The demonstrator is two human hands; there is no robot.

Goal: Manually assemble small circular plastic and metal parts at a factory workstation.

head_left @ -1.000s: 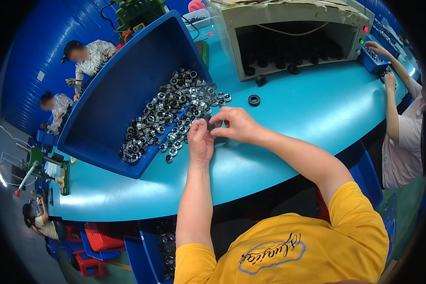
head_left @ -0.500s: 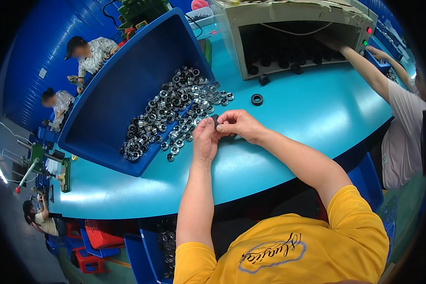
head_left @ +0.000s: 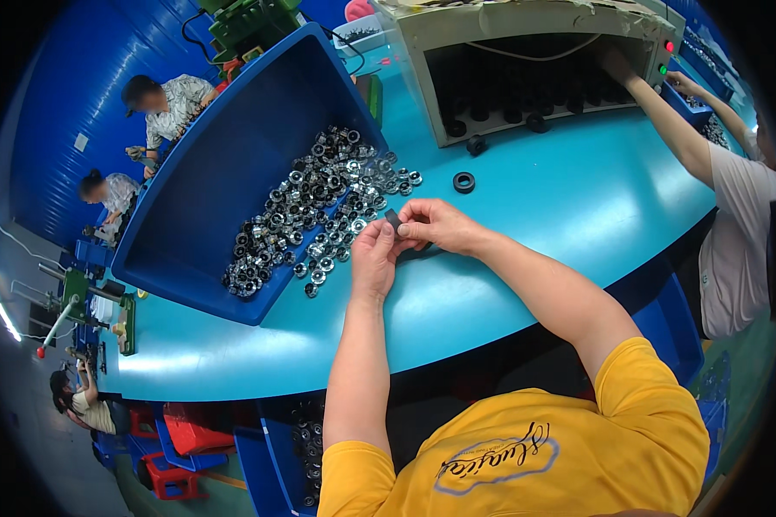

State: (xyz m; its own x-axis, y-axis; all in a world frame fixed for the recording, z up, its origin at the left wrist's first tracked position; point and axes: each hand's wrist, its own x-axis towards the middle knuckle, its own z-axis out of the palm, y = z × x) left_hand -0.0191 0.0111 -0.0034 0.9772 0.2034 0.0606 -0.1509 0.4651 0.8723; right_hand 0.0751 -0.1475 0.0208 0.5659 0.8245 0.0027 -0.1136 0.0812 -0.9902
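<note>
My left hand (head_left: 373, 261) and my right hand (head_left: 444, 227) meet over the table's near side, fingers pinched around a small black rubber tyre (head_left: 393, 219). Another dark ring-like piece shows partly beneath my fingers, and what else they may hold is hidden. Just beyond my hands, shiny chrome wheel hubs (head_left: 319, 191) spill out of a tilted blue bin (head_left: 200, 194) onto the table. One loose black tyre (head_left: 464, 182) lies flat to the right of my hands, and a second dark tyre (head_left: 477, 145) lies farther back.
A pale metal box with an open front (head_left: 424, 95) holds many black tyres at the back of the turquoise table (head_left: 543, 224). On the right, a co-worker's arm (head_left: 677, 129) reaches into it. A green hand press (head_left: 76, 293) stands at far left; blue crates (head_left: 263, 461) sit below.
My hands stay together in nearly the same place, and more of the black tyre shows between the fingers. The co-worker's arm has shifted slightly in the box.
</note>
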